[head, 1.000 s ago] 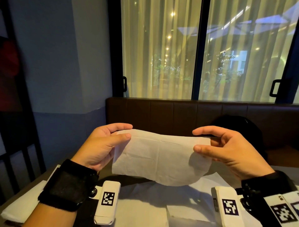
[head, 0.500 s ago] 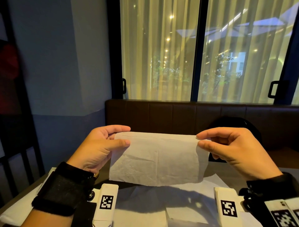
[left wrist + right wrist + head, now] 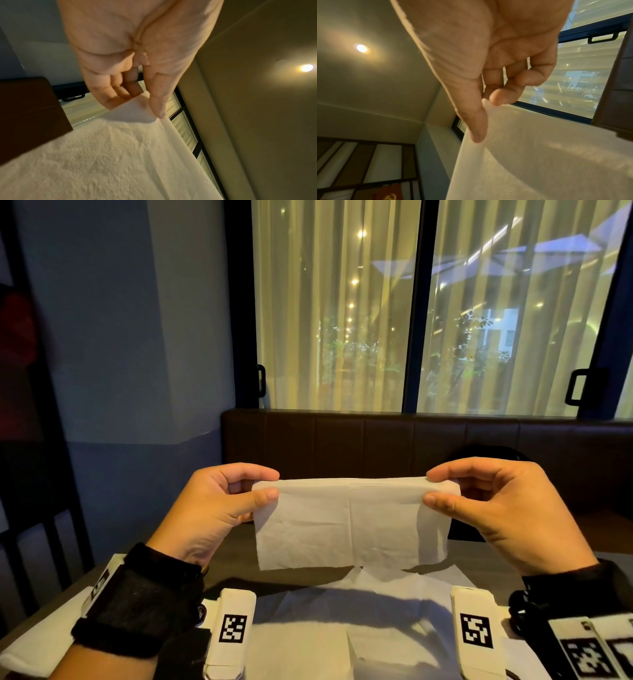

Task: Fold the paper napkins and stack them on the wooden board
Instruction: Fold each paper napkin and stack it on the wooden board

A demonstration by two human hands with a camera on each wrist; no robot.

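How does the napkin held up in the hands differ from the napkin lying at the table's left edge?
The held napkin hangs upright in the air above the table, pinched at its top corners by the left hand and right hand; the napkin at the left edge lies flat on the table, untouched. The held one shows a broad creased face; the other looks like a thicker folded pad. Both are white paper.

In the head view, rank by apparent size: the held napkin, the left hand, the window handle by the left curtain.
1. held napkin
2. left hand, though it is nearer the camera
3. window handle, far back, so truly unsure
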